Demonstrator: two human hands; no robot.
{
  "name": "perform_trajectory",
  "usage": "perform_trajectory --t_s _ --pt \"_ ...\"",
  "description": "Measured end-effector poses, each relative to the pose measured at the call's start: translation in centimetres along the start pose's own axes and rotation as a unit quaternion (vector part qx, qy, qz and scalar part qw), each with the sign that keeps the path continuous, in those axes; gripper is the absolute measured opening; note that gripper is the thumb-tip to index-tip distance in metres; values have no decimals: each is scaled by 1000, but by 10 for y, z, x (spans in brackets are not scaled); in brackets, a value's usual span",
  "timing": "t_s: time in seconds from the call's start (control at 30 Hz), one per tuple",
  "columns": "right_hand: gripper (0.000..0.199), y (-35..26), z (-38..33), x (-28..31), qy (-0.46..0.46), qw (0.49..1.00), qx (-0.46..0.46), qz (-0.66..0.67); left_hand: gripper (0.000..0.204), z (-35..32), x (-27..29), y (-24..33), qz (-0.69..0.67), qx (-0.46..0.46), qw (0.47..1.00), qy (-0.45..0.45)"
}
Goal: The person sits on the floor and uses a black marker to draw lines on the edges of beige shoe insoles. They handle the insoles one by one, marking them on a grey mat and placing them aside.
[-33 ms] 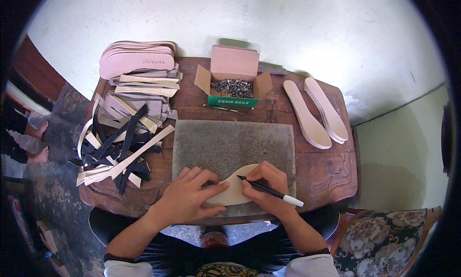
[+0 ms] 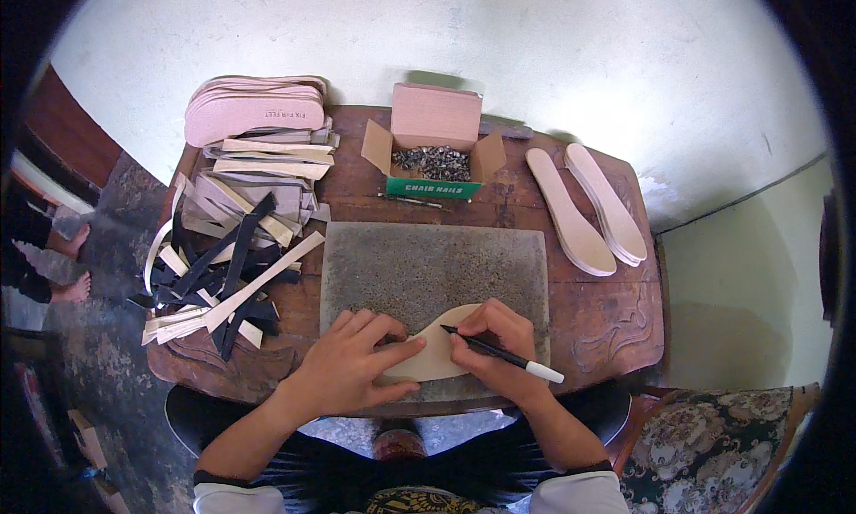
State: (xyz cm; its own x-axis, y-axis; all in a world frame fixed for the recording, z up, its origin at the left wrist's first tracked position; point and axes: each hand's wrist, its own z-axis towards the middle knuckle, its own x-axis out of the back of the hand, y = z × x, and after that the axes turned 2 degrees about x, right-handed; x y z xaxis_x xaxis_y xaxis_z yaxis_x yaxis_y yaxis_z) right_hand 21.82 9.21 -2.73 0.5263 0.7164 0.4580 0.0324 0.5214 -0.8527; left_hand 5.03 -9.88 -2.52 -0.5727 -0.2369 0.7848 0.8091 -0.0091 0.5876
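Observation:
A pale, sole-shaped piece [image 2: 432, 355] lies on a worn grey board [image 2: 434, 263] at the table's near side. My left hand [image 2: 361, 358] rests over its left part, fingers spread, with the index finger and thumb lying on its surface. That end of the piece is hidden beneath the hand. In my right hand [image 2: 501, 340] is a black marker pen [image 2: 497, 351] with a white end, held in a writing grip. Its tip touches or nearly touches the piece, close to my left index finger; I cannot make out a drawn line.
An open cardboard box [image 2: 432, 189] of small nails stands behind the board. Pink insoles [image 2: 254, 113] are stacked far left, above scattered black and cream offcut strips [image 2: 236, 264]. Pale insoles [image 2: 606, 206] lie at right. A floral chair [image 2: 704, 452] stands nearby; another person's feet [image 2: 76, 264] show left.

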Motion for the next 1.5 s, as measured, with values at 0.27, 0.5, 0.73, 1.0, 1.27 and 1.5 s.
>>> perform_trajectory --t_s 0.27,0.5,0.73,1.0,1.27,1.5 --pt "19 1 0 1 -7 1000 0 -15 58 1 -1 0 2 -5 1000 16" --pt "19 -1 0 1 -7 1000 -2 -8 57 0 -1 -1 5 -7 1000 11" --pt "19 0 1 1 -4 1000 -1 -6 56 -1 -1 0 -5 8 1000 -4" --pt "19 -1 1 1 2 1000 -7 5 55 0 0 -1 3 0 1000 -5" --pt "18 -1 5 7 21 1000 2 -11 56 0 0 0 -2 3 1000 -9" --pt "19 4 4 7 12 1000 -4 -16 56 0 0 0 2 2 1000 -9"
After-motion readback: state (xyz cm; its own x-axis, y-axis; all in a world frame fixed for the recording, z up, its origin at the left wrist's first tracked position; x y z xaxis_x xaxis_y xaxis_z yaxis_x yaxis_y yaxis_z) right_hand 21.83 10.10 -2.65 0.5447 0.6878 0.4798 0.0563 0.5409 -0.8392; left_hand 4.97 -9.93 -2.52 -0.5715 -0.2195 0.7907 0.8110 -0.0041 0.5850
